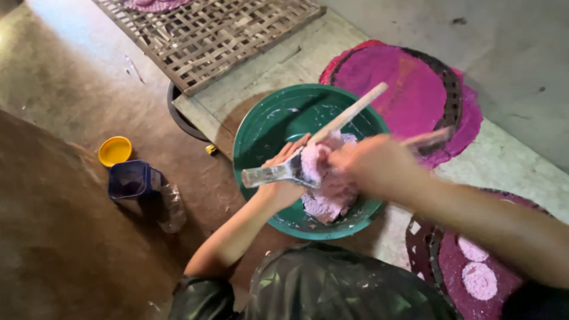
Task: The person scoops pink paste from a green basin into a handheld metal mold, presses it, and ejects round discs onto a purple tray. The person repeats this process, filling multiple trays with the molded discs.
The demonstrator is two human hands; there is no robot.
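Seen from above, a green bowl (255,142) sits on a low concrete slab (498,160) and holds a mound of pale pink paste (332,189). The left hand (283,172) grips a metal scraper (269,175) level over the paste — fingers curled shut on its handle. The right hand (373,166), blurred, seems closed around a wooden stick (349,112) slanting up from the bowl. Beside it lies a magenta-coated round mat (403,89).

Left hand (283,178) curled closed, forearm bare; right hand (370,163) blurred, clenched, arm extended leftward.
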